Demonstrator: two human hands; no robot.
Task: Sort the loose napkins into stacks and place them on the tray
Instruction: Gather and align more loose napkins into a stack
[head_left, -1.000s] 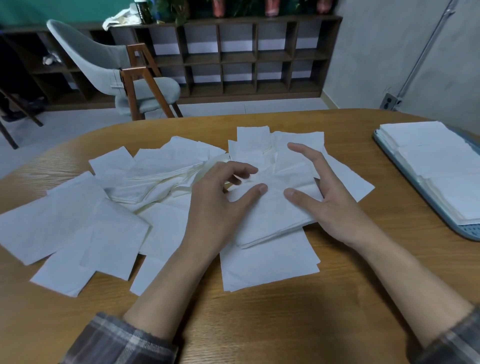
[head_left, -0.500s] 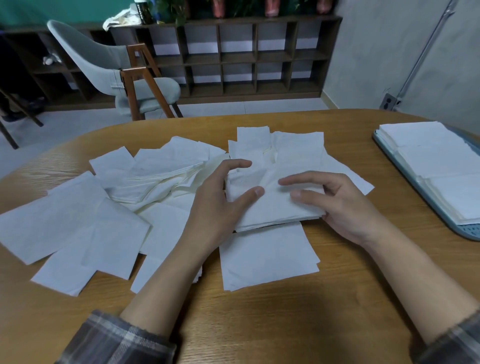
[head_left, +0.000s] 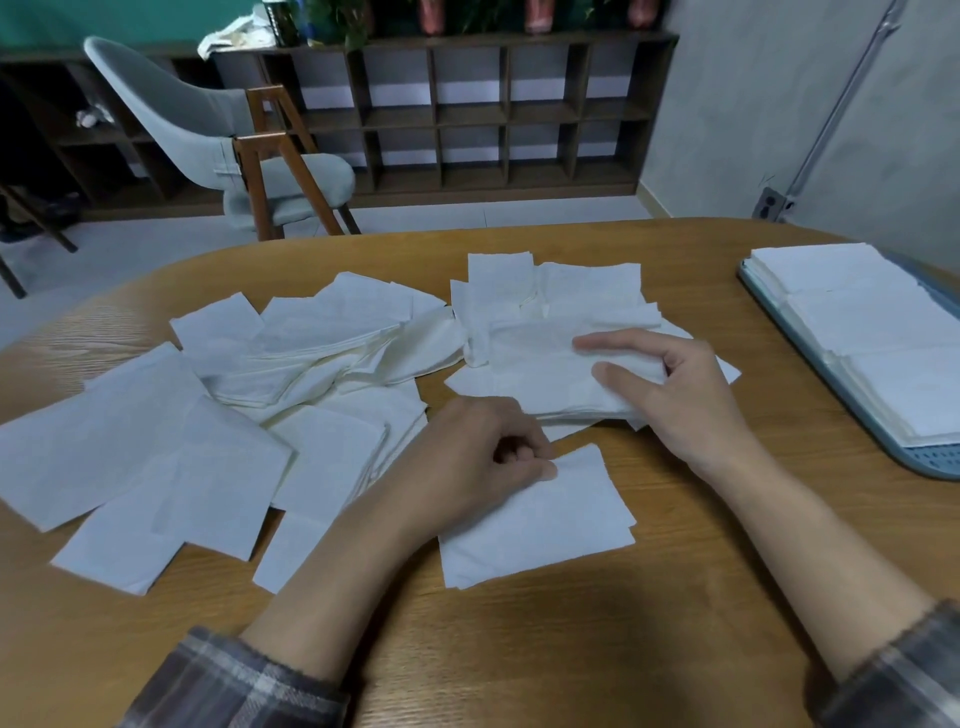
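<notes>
Several loose white napkins (head_left: 156, 447) lie scattered over the left and middle of the wooden table (head_left: 571, 649). A small stack of napkins (head_left: 540, 384) sits in the middle. My right hand (head_left: 670, 395) grips its right side, thumb on top and fingers over the edge. My left hand (head_left: 478, 457) is curled, and its thumb and fingers pinch the top left corner of the napkins (head_left: 540, 519) lying nearest to me. A grey-blue tray (head_left: 930, 457) at the right edge of the table holds neat stacks of napkins (head_left: 872, 322).
A grey chair with wooden legs (head_left: 249, 156) stands behind the table's far side. A low wooden shelf unit (head_left: 467, 114) runs along the back wall. Bare tabletop lies between the napkins and the tray, and along the near edge.
My left hand has let go of the middle stack and moved down to the nearest napkins, pinching their corner. My right hand has slid the middle stack slightly to the right.
</notes>
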